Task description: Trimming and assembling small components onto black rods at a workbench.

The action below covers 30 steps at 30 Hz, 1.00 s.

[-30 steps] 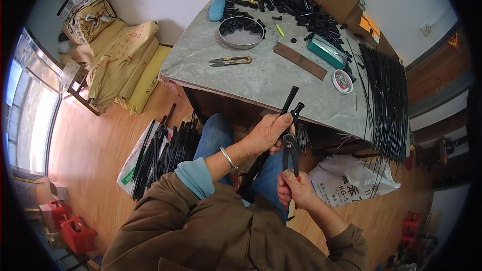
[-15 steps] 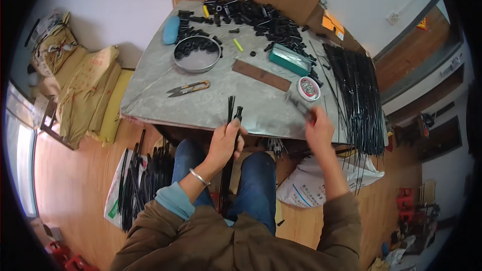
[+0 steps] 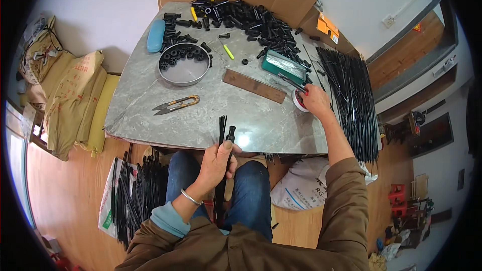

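Note:
Over my lap, my left hand [image 3: 215, 164] is closed round a bunch of thin black rods [image 3: 222, 126] and a black plastic fitting [image 3: 231, 132]. The fitting's flared end points up above my thumb. My right hand [image 3: 317, 101] grips pliers [image 3: 292, 82] with a red handle and dark metal jaws, pointing up and left. It hides most of a small white tub [image 3: 296, 104]. Just beyond the jaws lies a green box [image 3: 285, 66] with a clear covering. A rusty flat metal bar [image 3: 254, 86] rests left of the tub.
Several black fittings [image 3: 241, 15] are heaped along the back. A round metal bowl [image 3: 184, 73] holds more. Thread snips [image 3: 175, 104], a green-handled tool [image 3: 228, 51] and a blue case [image 3: 155, 36] lie on the table [image 3: 135, 90]. Long black rods [image 3: 349, 105] overhang its right edge.
My right hand has moved away from me with the pliers, from the table's front edge to the white tub. My left hand keeps its grip on the rods and fitting. The view has shifted slightly.

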Tool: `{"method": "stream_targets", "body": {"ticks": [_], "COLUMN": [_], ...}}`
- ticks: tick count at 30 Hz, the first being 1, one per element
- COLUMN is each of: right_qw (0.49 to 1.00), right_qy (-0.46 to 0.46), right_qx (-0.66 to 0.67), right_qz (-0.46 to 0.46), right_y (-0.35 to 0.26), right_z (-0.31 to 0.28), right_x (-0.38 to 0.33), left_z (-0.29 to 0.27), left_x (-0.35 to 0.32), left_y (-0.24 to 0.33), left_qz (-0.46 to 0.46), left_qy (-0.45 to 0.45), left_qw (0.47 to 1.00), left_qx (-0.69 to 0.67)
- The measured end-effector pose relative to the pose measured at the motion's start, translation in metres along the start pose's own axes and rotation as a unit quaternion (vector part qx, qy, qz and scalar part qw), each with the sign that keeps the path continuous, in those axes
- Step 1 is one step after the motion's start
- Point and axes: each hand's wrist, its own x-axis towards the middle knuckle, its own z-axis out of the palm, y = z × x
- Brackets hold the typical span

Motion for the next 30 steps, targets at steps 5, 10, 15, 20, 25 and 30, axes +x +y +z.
{"method": "stream_targets", "body": {"ticks": [5,10,15,20,25,30], "right_qw": [0.999,1.0,0.996,0.992,0.974,0.98], "right_qy": [0.005,-0.02,0.023,0.034,0.055,0.042], "right_qx": [0.032,-0.001,0.078,0.117,0.215,0.184], "right_qz": [0.027,0.007,0.025,0.029,0.046,0.068], "right_y": [0.004,0.007,0.009,0.021,0.025,0.033], "right_z": [-0.013,-0.005,-0.013,-0.009,-0.007,-0.003], "right_x": [-0.006,-0.008,-0.002,-0.002,-0.005,0.002], "left_z": [0.0,0.0,0.003,0.009,0.031,0.04], "left_x": [0.0,-0.001,-0.001,-0.008,-0.025,-0.035], "left_y": [-0.001,-0.003,-0.001,0.001,0.01,0.023], "left_qz": [-0.006,-0.009,-0.011,-0.026,0.011,0.032], "left_qy": [-0.004,0.005,0.002,-0.004,-0.034,-0.038], "left_qw": [1.0,1.0,1.0,0.997,0.998,0.999], "left_qx": [-0.011,-0.009,-0.025,-0.066,-0.042,-0.015]}}
